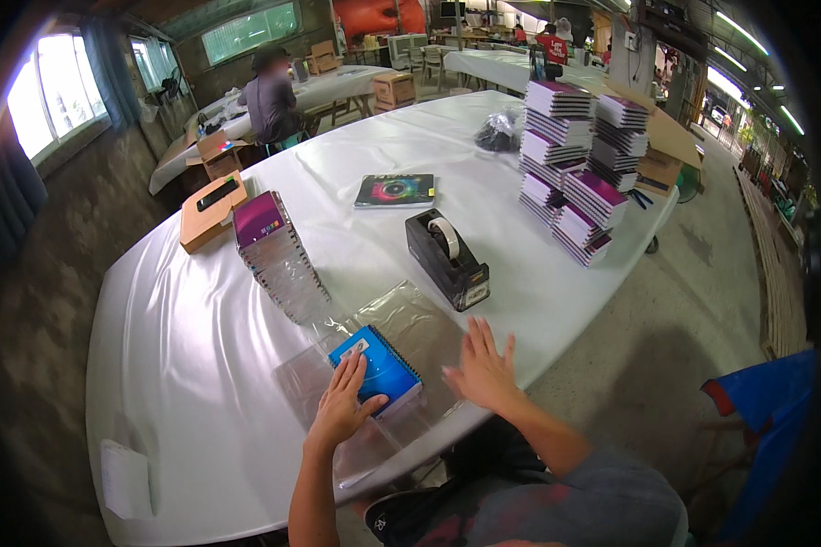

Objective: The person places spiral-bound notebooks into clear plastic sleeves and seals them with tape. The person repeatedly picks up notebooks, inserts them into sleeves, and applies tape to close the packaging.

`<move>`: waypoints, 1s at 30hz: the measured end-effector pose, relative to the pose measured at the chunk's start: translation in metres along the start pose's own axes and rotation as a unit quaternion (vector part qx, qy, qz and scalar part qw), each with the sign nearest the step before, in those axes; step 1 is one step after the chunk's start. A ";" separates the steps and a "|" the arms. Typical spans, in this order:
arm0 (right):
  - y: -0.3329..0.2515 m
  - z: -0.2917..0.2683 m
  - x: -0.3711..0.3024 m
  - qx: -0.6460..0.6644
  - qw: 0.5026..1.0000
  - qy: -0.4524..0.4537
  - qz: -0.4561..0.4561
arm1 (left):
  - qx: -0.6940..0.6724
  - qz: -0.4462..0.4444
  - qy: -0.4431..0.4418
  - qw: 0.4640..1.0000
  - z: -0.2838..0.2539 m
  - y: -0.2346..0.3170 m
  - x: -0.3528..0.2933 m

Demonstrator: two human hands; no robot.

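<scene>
On the table are one blue notebook (377, 366), one tape dispenser (447, 258), one dark booklet (395, 190), two purple stacks (579, 164) and one leaning row (278, 255).

Open cloth ahead-left of notebook (377, 369); tape dispenser (447, 248) blocks ahead-right; wrapped stack (278, 251) blocks far left.

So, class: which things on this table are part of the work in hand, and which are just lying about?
In hand:
left hand on blue spiral notebook
right hand on clear plastic sleeve
tape dispenser

Lying about:
dark book
cardboard box
black bag
</scene>
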State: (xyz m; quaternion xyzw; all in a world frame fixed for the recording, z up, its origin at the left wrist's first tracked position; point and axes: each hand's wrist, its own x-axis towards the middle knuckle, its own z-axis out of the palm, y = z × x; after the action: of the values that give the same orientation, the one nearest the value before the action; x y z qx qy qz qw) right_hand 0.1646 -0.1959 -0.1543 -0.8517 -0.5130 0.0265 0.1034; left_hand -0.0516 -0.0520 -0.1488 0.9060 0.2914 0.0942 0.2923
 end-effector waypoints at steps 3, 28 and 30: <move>0.013 0.030 -0.026 -0.006 1.000 -0.019 0.010 | -0.017 -0.014 -0.016 1.000 -0.004 0.009 0.000; 0.070 0.045 0.052 0.613 0.786 -0.062 0.049 | -0.007 0.016 0.018 1.000 0.004 -0.004 0.005; 0.059 0.041 0.064 0.648 0.760 -0.037 0.042 | -0.008 0.005 0.015 1.000 0.001 0.000 0.003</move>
State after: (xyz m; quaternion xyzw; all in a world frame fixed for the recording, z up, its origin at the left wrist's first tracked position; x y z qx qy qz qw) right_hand 0.2401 -0.1607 -0.2030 -0.6007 -0.3402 0.3882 0.6105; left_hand -0.0491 -0.0504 -0.1498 0.9034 0.2908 0.1117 0.2946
